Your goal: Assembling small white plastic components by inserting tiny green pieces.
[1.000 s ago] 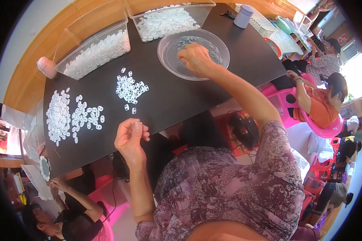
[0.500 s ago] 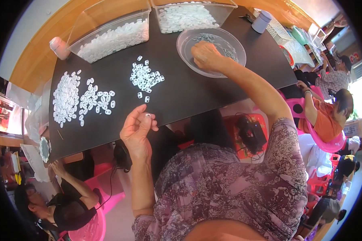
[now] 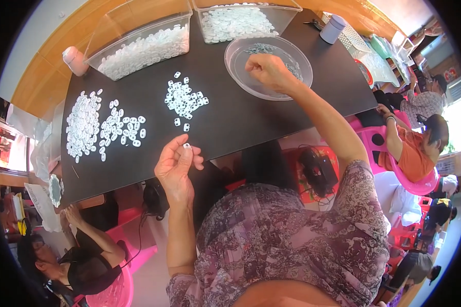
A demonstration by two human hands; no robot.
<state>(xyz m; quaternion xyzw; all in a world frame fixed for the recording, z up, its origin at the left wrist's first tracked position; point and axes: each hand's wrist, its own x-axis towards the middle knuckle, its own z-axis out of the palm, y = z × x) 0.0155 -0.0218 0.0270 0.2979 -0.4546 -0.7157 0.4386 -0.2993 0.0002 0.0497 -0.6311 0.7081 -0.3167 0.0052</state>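
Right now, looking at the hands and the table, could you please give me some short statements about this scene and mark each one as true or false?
1. The left hand pinches a small white piece between its fingers. True.
2. The right hand rests on the bare black table. False: it is closed inside the round clear dish.
3. Two clear plastic bins of white pieces stand at the far edge of the table. True.
4. The loose white pieces on the table form one single heap. False: there are separate groups, a small one near the middle and larger ones to the left.
5. The round clear dish is stacked on a bin. False: it sits on the table.
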